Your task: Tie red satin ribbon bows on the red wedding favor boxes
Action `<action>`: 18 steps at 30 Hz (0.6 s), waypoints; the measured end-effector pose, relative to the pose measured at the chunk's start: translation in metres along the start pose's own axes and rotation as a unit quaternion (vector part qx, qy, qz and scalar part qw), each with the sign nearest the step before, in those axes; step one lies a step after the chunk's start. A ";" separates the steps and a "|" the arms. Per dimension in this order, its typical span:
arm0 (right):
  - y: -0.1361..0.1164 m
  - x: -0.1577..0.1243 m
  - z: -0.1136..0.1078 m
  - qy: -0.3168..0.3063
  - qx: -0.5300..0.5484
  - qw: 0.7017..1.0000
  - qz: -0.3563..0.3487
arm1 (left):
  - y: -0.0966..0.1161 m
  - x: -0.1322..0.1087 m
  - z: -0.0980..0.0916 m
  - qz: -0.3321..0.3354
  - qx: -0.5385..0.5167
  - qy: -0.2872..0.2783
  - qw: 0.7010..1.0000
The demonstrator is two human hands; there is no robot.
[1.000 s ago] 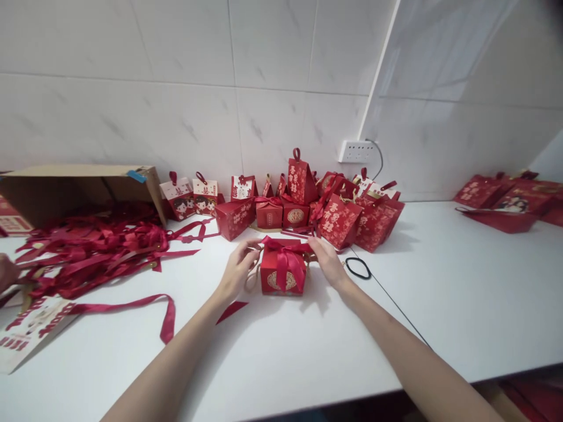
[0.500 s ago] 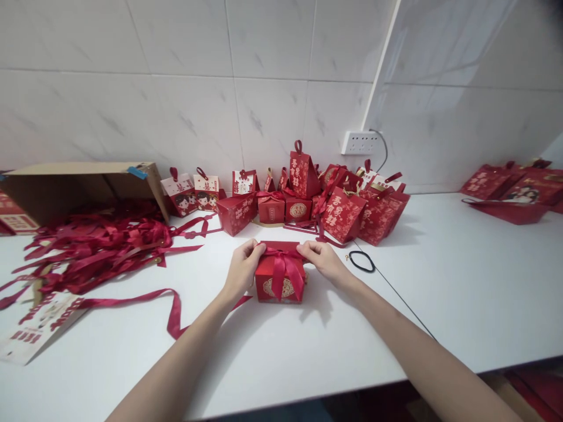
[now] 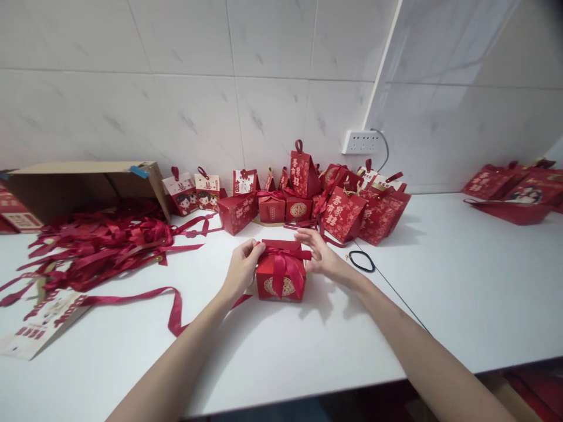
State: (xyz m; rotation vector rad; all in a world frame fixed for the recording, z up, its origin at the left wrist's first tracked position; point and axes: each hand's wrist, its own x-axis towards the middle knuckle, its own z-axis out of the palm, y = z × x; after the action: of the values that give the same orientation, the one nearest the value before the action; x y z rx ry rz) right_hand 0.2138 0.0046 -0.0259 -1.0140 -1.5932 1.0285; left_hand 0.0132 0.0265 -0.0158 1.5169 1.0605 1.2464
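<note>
A small red gift box [image 3: 266, 275] with a gold round emblem stands on the white table in front of me. Across its top runs a crimson ribbon [image 3: 281, 272], tied in a bow whose tails hang down the front. At the box's upper left, my left hand [image 3: 243, 262] pinches the ribbon's loop between thumb and forefinger. My right hand [image 3: 323, 255] is beside the upper right corner, fingers apart and holding nothing, close to the free right loop of the bow.
Loose crimson ribbons [image 3: 105, 243] spill from an open cardboard box [image 3: 88, 168] at the left. A printed card [image 3: 44, 322] lies nearer. Several red gift boxes [image 3: 343, 214] line the wall, below a power socket [image 3: 361, 142]. A black bracelet [image 3: 362, 261] lies right of my hand.
My right hand has let go of the bow's right loop and spread its fingers. The left hand keeps its pinch, and the gift box stays in place.
</note>
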 end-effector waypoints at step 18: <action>-0.001 -0.007 0.014 0.090 -0.248 0.924 -0.279 | -0.004 -0.020 0.004 0.574 0.237 0.066 0.781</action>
State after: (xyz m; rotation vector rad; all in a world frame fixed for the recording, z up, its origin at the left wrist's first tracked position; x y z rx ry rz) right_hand 0.2012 -0.0044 -0.0300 -0.8594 -1.8732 0.1379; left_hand 0.0144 0.0079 -0.0245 2.6959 0.4443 1.9856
